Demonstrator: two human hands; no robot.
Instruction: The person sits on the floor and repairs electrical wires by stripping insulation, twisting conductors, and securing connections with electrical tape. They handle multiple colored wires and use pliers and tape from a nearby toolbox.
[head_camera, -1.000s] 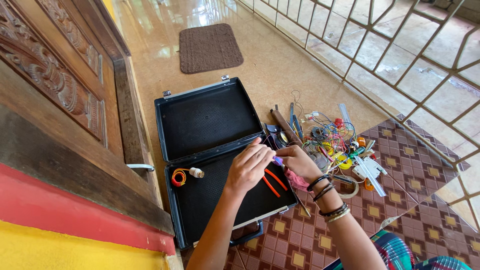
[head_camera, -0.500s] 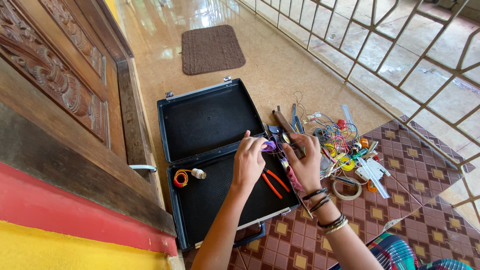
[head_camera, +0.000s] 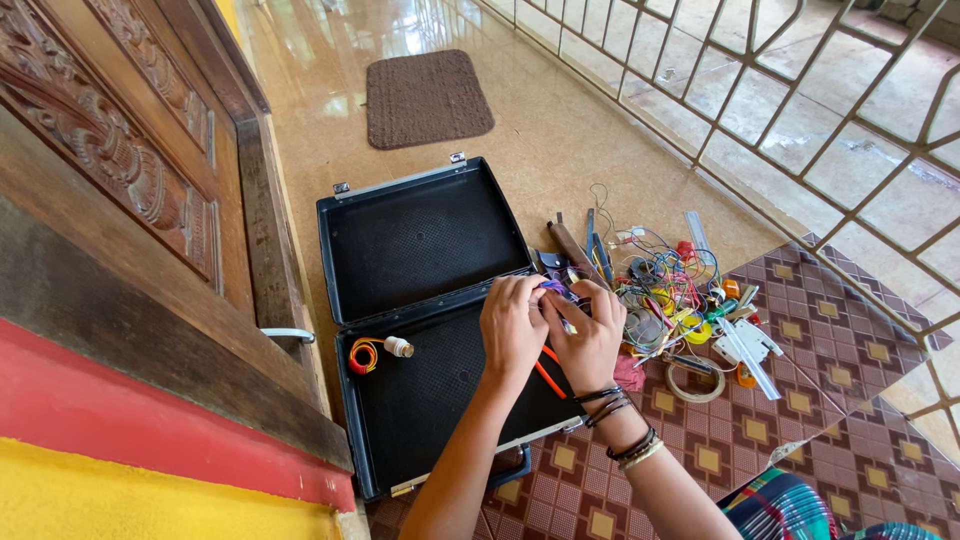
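Note:
Both of my hands meet over the right edge of an open black case (head_camera: 420, 240) lying on the floor. My left hand (head_camera: 512, 325) and my right hand (head_camera: 588, 335) together pinch a small purple item with wires (head_camera: 556, 290) between the fingertips. Under my hands, orange-handled pliers (head_camera: 548, 375) lie in the case's lower half. A coil of orange wire with a white lamp holder (head_camera: 378, 351) rests at the case's left side. Bracelets circle my right wrist.
A tangle of coloured wires, tools and small parts (head_camera: 670, 290) lies right of the case, with a tape roll (head_camera: 690, 382) on the patterned mat (head_camera: 800, 400). A brown doormat (head_camera: 426, 96) lies further off. A carved wooden door (head_camera: 120, 170) stands left; a metal railing (head_camera: 800, 110) runs right.
My hands came together and shifted slightly up and right, from over the pliers to the case's right edge, now both pinching the small purple item.

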